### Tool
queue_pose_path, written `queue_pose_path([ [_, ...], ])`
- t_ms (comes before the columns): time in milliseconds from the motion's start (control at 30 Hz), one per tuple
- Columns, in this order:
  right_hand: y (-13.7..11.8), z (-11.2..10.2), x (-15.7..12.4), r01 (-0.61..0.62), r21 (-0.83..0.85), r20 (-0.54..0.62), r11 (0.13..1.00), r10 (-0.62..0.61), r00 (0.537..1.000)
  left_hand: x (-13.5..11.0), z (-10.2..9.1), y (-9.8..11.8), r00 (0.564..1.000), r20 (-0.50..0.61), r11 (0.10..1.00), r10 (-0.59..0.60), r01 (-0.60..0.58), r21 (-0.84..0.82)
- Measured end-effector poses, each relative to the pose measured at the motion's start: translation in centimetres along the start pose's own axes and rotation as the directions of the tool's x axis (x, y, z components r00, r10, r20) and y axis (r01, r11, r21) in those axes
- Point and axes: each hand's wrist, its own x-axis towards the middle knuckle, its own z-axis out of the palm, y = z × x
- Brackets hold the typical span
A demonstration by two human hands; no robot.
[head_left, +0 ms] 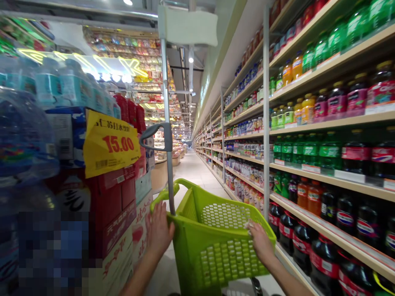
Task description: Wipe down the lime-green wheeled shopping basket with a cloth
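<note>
Head view: I note my left hand (pixel 159 231) clamped on the left rim of the basket (pixel 216 261), and my right hand (pixel 261 241) clamped on its right rim. The basket lies directly ahead between them, long axis running down the aisle (pixel 193 168); both hands are equally near.

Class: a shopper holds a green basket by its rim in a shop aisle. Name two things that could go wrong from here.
1. The green basket sits close to the stacked boxes on the left; a swing could knock them.
2. The right hand is near the dark bottles on the low shelf; a bump might topple one.
</note>
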Motion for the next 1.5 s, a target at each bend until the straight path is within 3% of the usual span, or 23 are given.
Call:
queue_pose_path([
  [67, -2.9, 0.8, 0.6, 0.019, 0.075, 0.015, 0.997, -0.020, 1.000, 0.8, 0.0, -1.3, 0.995, 0.089, 0.999, 0.036, -0.036, 0.002],
  [133, -7.8, 2.1, 1.3, 0.101, 0.193, 0.027, 0.976, -0.108, 0.994, 1.1, 0.2, -1.5, 0.977, 0.175, 0.992, 0.125, -0.121, -0.034],
  [200, -13.3, 3.4, 2.0, 0.204, 0.304, -0.005, 0.931, -0.212, 0.977, 1.1, 0.5, -1.1, 0.968, 0.198, 0.988, 0.152, -0.141, -0.067],
  [300, -20.4, 4.1, 3.3, 0.292, 0.410, -0.112, 0.864, -0.270, 0.956, 0.7, 0.7, -0.1, 0.962, 0.213, 0.983, 0.170, -0.151, -0.102],
  [400, -23.9, 3.8, 4.5, 0.342, 0.449, -0.103, 0.825, -0.333, 0.937, 0.6, 0.9, 0.6, 0.958, 0.214, 0.978, 0.190, -0.165, -0.129],
  [467, -23.8, 3.5, 4.8, 0.345, 0.421, -0.059, 0.839, -0.354, 0.933, 0.6, 1.1, 1.0, 0.958, 0.214, 0.977, 0.191, -0.164, -0.136],
  [600, -20.1, 2.8, 4.3, 0.297, 0.346, -0.023, 0.890, -0.309, 0.951, 0.6, 1.1, 2.1, 0.949, 0.247, 0.977, 0.198, -0.171, -0.127],
  [700, -18.8, 0.8, 6.0, 0.314, 0.355, -0.059, 0.881, -0.314, 0.947, 0.6, 0.8, 2.6, 0.939, 0.260, 0.973, 0.224, -0.198, -0.121],
  [767, -20.1, -1.7, 9.3, 0.391, 0.341, -0.153, 0.855, -0.360, 0.920, 0.6, 0.6, 2.7, 0.931, 0.264, 0.967, 0.251, -0.227, -0.116],
  [900, -25.1, -6.9, 18.1, 0.565, 0.203, -0.378, 0.800, -0.468, 0.799, 0.8, 0.2, 2.6, 0.913, 0.258, 0.948, 0.316, -0.293, -0.123],
  [1000, -26.4, -8.2, 21.3, 0.623, 0.077, -0.322, 0.778, -0.572, 0.754, 0.8, 0.1, 2.7, 0.912, 0.260, 0.947, 0.317, -0.289, -0.141],
  [1067, -25.5, -7.4, 20.2, 0.692, 0.037, -0.202, 0.721, -0.673, 0.711, 0.8, 0.2, 2.8, 0.914, 0.263, 0.949, 0.309, -0.278, -0.148],
  [1167, -23.0, -5.2, 15.7, 0.794, 0.009, -0.023, 0.608, -0.794, 0.608, 0.8, 0.4, 2.8, 0.915, 0.250, 0.946, 0.317, -0.285, -0.157],
  [1233, -21.9, -4.3, 13.7, 0.837, -0.019, 0.047, 0.547, -0.836, 0.547, 0.8, 0.5, 2.6, 0.917, 0.233, 0.943, 0.324, -0.291, -0.164],
  [1267, -21.9, -4.2, 13.5, 0.842, -0.035, 0.058, 0.539, -0.840, 0.540, 0.8, 0.6, 2.5, 0.917, 0.229, 0.941, 0.327, -0.294, -0.167],
  [1300, -22.1, -4.4, 13.8, 0.831, -0.055, 0.046, 0.554, -0.830, 0.556, 0.7, 0.7, 2.4, 0.917, 0.225, 0.940, 0.330, -0.297, -0.169],
  [1433, -24.1, -6.2, 17.8, 0.674, -0.115, -0.105, 0.730, -0.683, 0.723, 0.6, 0.7, 2.0, 0.915, 0.207, 0.933, 0.345, -0.311, -0.180],
  [1500, -24.1, -6.3, 18.1, 0.677, -0.112, -0.093, 0.727, -0.686, 0.721, 0.6, 0.8, 1.8, 0.914, 0.201, 0.929, 0.352, -0.316, -0.191],
])
